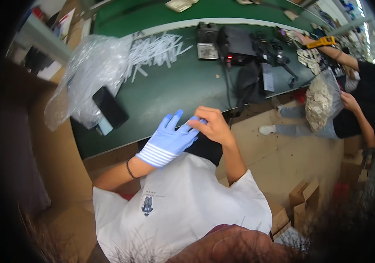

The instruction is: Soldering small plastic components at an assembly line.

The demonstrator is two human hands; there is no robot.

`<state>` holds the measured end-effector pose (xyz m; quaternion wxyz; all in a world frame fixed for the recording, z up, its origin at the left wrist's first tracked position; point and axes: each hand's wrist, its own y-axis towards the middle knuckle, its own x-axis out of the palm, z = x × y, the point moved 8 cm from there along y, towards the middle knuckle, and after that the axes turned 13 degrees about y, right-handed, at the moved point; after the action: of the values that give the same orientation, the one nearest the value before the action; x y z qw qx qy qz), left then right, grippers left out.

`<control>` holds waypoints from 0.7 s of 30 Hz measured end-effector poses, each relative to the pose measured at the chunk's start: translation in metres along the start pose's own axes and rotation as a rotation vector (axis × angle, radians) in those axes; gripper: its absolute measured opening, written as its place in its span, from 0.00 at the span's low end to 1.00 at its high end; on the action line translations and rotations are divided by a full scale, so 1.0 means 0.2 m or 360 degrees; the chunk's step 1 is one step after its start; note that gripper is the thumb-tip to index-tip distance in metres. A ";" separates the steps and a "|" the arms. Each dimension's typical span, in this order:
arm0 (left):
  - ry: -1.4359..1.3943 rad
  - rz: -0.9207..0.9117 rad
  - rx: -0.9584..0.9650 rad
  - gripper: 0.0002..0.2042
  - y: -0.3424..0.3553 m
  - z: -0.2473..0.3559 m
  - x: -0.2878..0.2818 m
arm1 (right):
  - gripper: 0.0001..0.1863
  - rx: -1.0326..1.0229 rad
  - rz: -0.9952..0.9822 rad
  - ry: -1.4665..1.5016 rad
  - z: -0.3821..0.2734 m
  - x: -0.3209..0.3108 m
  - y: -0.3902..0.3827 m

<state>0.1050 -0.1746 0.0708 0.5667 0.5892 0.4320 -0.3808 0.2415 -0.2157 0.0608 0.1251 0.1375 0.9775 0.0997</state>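
My left hand (168, 133) wears a light blue knit glove (157, 149) with white stripes at the cuff. Its fingers are stretched out and spread, and it holds nothing. My bare right hand (214, 126) is closed at the gloved fingers, thumb and forefinger pinching the glove's fabric near a fingertip. Both hands are in front of my chest, by the near edge of the green table (165, 96). A dark bead bracelet (129, 169) circles my left wrist.
On the table lie a clear plastic bag (93, 74), white strips (154, 50), a black phone (110, 107) and a black box (236, 44) with a red light and cables. To the right, another person (371, 87) holds a bag of pale pieces (321, 101). Cardboard boxes (305, 199) stand on the floor.
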 end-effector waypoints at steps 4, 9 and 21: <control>-0.0205 -0.0284 -0.0033 0.24 0.11 0.04 -0.15 | 0.20 -0.0065 0.0661 0.0028 0.04 -0.29 -0.05; -0.0125 -0.0371 0.0168 0.24 0.12 0.12 -0.18 | 0.19 -0.0047 0.0572 0.0060 -0.07 -0.22 -0.03; -0.0114 -0.0460 0.0448 0.17 0.19 0.19 -0.06 | 0.20 0.0089 0.0383 -0.0175 0.05 -0.23 -0.06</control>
<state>0.1378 -0.2122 0.0915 0.4331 0.5806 0.4343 -0.5355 0.2842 -0.2384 0.0589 0.1616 0.2623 0.9481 0.0792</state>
